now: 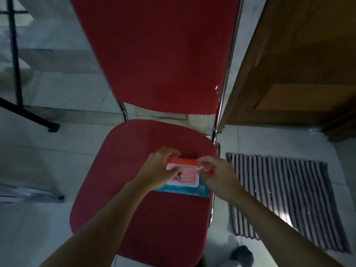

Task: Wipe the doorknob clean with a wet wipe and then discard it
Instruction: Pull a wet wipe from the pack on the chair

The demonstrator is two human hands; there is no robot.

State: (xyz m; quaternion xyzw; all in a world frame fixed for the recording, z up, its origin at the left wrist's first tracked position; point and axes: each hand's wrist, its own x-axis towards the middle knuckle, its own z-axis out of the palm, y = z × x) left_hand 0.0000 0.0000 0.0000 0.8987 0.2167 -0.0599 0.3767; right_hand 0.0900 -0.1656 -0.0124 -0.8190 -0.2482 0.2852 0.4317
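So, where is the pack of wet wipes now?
The pack of wet wipes lies on the red chair seat, toward its right edge, between the left hand and the right hand.

Red chair backrest (158, 54) blocks ahead, wooden door (298, 64) closes the right, open tiled floor (48, 160) left

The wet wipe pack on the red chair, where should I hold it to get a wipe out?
Steady the wet wipe pack by its left end, as the left hand does; it lies flat, lid up. Come from above with the right hand at the lid's right edge.
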